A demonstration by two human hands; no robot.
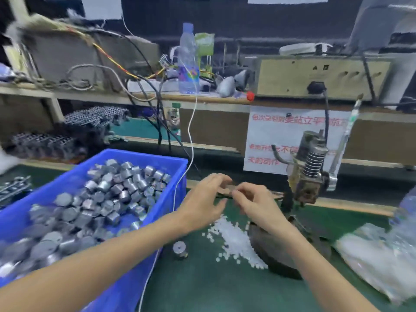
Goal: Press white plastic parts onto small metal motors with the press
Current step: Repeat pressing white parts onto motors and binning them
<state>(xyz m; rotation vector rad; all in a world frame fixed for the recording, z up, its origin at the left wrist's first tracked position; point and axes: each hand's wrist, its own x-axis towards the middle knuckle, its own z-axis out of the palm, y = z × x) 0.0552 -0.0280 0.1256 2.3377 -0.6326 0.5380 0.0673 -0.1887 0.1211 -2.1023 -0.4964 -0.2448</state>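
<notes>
My left hand (206, 200) and my right hand (253, 204) meet fingertip to fingertip above the green mat, left of the press (308, 170). The right hand's thumb and fingers pinch a small blurred item (227, 189); motion blur hides what it is. My left hand's fingers curl toward the same spot, and its grip cannot be made out. A heap of white plastic parts (234, 236) lies on the mat under the hands. One metal motor (180, 249) stands alone on the mat. A blue bin (157, 212) on the left holds several motors (108, 199).
The press's dark base (276, 255) sits under my right forearm. A clear plastic bag (378, 251) lies at the right. A white cable (191, 140) hangs across the bin's corner. A raised shelf behind carries a water bottle (188, 61), wires and a beige box (319, 75).
</notes>
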